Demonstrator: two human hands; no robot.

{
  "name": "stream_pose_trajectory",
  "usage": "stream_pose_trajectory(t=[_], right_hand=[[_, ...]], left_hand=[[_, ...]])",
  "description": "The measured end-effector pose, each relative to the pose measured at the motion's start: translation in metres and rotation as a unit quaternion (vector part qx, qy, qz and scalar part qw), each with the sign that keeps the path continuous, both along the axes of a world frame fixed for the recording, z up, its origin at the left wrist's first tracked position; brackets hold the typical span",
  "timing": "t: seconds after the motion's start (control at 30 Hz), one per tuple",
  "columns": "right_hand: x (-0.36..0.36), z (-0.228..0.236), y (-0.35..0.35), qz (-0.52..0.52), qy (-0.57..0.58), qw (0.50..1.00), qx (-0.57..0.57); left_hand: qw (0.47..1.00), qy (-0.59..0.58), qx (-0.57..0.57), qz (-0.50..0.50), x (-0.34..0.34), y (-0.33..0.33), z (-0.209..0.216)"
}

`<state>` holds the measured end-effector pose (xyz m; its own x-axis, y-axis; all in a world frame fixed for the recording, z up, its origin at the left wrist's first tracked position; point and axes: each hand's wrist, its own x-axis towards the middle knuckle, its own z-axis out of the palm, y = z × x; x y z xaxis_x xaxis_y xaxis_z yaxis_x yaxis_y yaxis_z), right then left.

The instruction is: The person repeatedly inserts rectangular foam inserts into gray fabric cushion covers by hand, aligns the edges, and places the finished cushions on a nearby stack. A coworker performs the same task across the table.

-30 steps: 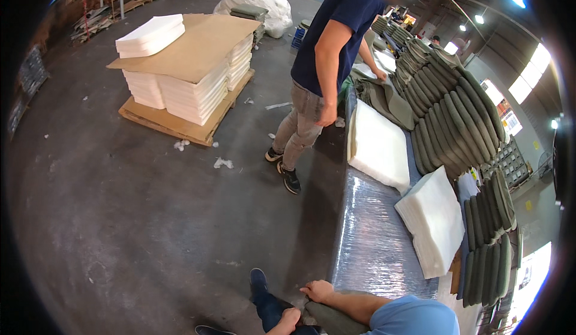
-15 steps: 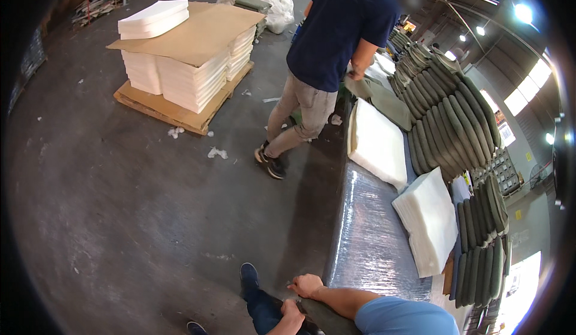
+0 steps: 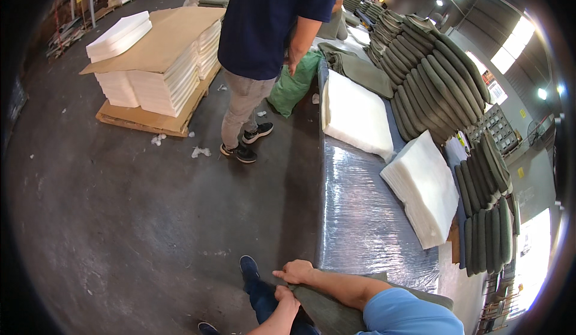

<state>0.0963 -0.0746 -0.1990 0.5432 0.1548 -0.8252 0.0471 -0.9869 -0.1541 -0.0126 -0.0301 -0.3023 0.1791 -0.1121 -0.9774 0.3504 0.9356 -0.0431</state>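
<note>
Fabric (image 3: 330, 314), dull olive-green and matte, lies mostly smooth to the right of the grip and runs on under the right forearm, its end lying at both hands. The left hand (image 3: 287, 297) is folded closed on that end, while the right hand (image 3: 295, 271), just beyond it, bends over the edge with a finger jutting leftward — whether it pinches the cloth I cannot tell. Farther out and rightward from the grip, a thick white padding stack (image 3: 423, 197) rests on a plastic-wrapped table (image 3: 354, 227).
</note>
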Motion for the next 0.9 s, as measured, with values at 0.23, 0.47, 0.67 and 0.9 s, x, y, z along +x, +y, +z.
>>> stream_pose_trajectory(t=[0.23, 0.47, 0.67, 0.9], right_hand=[[-0.018, -0.03, -0.014, 0.064, -0.06, 0.996, 0.033], [-0.006, -0.019, -0.018, 0.148, -0.13, 0.977, 0.079], [-0.022, -0.036, -0.014, 0.165, -0.141, 0.971, 0.096], [-0.006, -0.042, -0.028, 0.14, -0.129, 0.976, 0.103]], left_hand=[[0.998, 0.036, 0.04, -0.023, 0.017, 0.005, 0.06], [0.996, -0.079, 0.003, -0.046, 0.005, -0.004, 0.014], [0.379, -0.139, 0.27, -0.874, 0.011, 0.002, -0.004], [0.737, 0.054, 0.237, -0.631, 0.006, -0.027, -0.061]])
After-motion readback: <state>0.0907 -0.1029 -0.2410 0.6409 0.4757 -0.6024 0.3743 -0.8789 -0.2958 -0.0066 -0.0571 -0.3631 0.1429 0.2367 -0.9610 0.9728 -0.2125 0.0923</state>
